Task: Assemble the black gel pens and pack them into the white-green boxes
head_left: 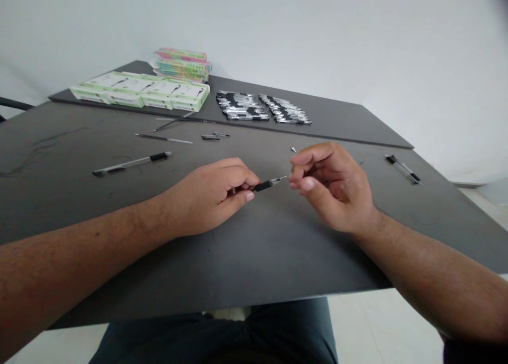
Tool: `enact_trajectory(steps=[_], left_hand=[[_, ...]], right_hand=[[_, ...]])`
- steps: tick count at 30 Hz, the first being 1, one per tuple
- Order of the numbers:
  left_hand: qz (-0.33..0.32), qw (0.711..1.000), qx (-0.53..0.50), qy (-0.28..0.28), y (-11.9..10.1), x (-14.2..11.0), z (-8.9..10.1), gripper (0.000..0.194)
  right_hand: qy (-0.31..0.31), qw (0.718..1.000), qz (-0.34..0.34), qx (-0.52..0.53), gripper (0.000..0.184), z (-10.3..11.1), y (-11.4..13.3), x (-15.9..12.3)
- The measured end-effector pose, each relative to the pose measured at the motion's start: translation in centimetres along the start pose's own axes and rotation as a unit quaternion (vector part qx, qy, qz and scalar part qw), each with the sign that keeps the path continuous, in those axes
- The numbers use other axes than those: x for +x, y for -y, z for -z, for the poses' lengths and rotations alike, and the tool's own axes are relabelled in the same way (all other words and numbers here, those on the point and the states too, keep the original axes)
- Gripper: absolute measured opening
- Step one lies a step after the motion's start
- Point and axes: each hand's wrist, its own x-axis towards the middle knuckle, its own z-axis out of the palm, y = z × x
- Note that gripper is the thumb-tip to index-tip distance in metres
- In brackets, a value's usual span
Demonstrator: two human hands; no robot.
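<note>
The left hand [216,194] is holding the pen [263,185] low over the near part of the table [254,263], its point aiming toward the right hand [333,187], presumably so that both hands are meeting at the bare writing end. A small cone [293,149] is lying just beyond the right fingers, probably for an easy reach. The refills [163,138] and caps [210,137] are lying loose farther back, while two rows of pens [243,106] are sitting on the board [337,115] beside the boxes [141,90], likely for order and to leave elbow room.

The left thumb and fingers are closing firmly around the barrel, leaving the black grip and point showing. The right fingers are curling toward the thumb, their tips hovering at the point (whether they are touching it or pinching something tiny, I cannot tell).
</note>
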Motion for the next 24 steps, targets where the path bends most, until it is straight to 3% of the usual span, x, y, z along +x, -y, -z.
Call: enact_trajectory(steps=[2, 5, 7, 9, 12, 14, 21, 24], left_hand=[[0.001, 1.0, 0.001, -0.004, -0.1, 0.1, 0.0, 0.018], [0.005, 1.0, 0.005, -0.007, -0.1, 0.1, 0.1, 0.018], [0.01, 1.0, 0.009, -0.007, 0.0, 0.1, 0.1, 0.019], [0.016, 1.0, 0.015, -0.008, 0.1, 0.1, 0.1, 0.021], [0.015, 1.0, 0.023, -0.012, 0.2, 0.1, 0.1, 0.023], [0.009, 0.999, 0.028, -0.021, 0.4, 0.1, 0.1, 0.024], [-0.002, 0.999, 0.029, -0.031, 0.6, 0.1, 0.0, 0.023], [0.002, 0.999, 0.028, -0.027, 0.6, 0.1, 0.1, 0.022]], right_hand=[[-0.031, 0.999, 0.004, -0.028, 0.022, 1.7, -0.3, 0.6], [-0.066, 0.983, -0.053, -0.165, 0.024, 5.7, -1.5, 2.1], [-0.014, 0.946, -0.119, -0.3, 0.02, 8.4, -2.7, 3.2], [0.057, 0.89, -0.21, -0.401, 0.021, 10.7, -4.0, 4.1], [0.179, 0.821, -0.304, -0.449, 0.015, 13.1, -5.9, 4.7], [0.236, 0.8, -0.342, -0.433, 0.013, 14.1, -6.9, 4.7], [0.277, 0.807, -0.368, -0.371, 0.014, 15.4, -7.9, 4.1], [0.236, 0.818, -0.344, -0.396, 0.019, 14.5, -8.1, 4.0]])
